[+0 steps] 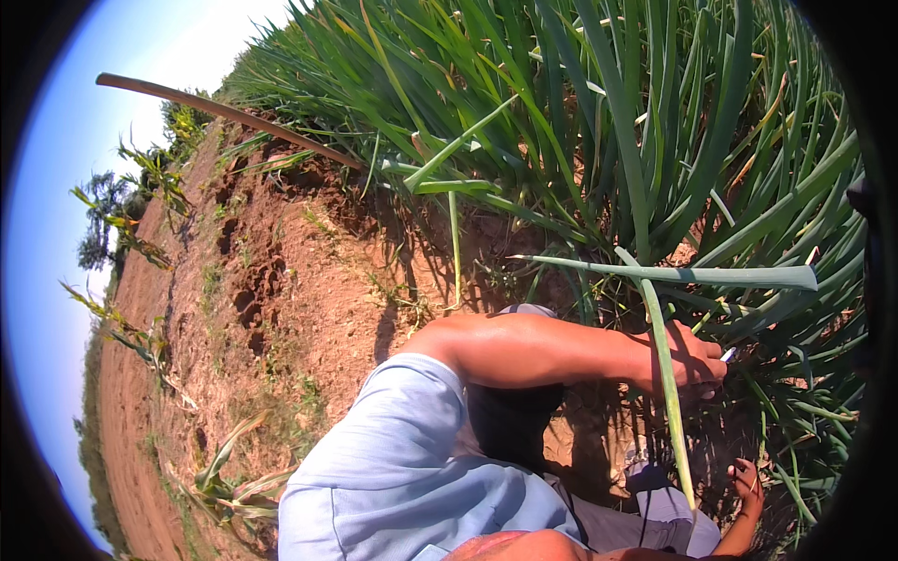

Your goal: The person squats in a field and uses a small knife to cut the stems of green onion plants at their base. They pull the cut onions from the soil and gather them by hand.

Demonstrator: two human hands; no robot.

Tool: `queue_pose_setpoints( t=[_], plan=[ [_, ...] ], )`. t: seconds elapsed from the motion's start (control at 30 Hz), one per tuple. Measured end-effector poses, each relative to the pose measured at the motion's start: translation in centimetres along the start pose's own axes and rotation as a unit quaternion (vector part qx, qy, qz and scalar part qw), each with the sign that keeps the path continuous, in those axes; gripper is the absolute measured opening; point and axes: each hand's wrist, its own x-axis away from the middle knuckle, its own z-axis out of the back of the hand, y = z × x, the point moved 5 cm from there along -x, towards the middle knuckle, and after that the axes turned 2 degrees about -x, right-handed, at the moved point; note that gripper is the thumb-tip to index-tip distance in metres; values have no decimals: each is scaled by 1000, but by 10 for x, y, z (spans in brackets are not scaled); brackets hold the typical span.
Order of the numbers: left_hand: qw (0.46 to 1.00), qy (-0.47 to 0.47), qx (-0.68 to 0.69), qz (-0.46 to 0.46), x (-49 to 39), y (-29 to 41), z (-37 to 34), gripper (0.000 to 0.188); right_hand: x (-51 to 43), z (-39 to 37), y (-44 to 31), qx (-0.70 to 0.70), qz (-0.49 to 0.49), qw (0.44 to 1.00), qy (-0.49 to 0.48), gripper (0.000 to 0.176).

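Observation:
My left hand (pixel 687 361) reaches out from a light blue sleeve into the lower stalks of the green onion plants (pixel 645 140). Its fingers are curled, and a slender white piece (pixel 729 355) sticks out at the fingertips; what it is cannot be made out. A long bent onion leaf (pixel 666 372) passes in front of the wrist, and a thicker leaf (pixel 729 276) lies crosswise above it. Low at the right, my right hand (pixel 747 480) is small and partly shaded beside the plants, fingers partly bent. Whether it holds anything is unclear.
A brown wooden stick (pixel 224 116) slants out of the bed's edge at upper left. Dry reddish soil (pixel 316 266) with clods borders the bed. A maize-like plant (pixel 224 484) grows behind my shoulder. My trouser leg (pixel 645 515) is close to the right hand.

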Motion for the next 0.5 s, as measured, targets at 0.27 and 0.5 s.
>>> queue_pose_setpoints(
  t=[0.27,0.5],
  plan=[
    [999,27,6,-27,2,-3,-5,28,34,0,-54,25,-33,998,-41,70],
    [999,26,-1,-36,1,-5,-4,28,28,2,-16,-10,-23,999,-21,74]
  ],
)
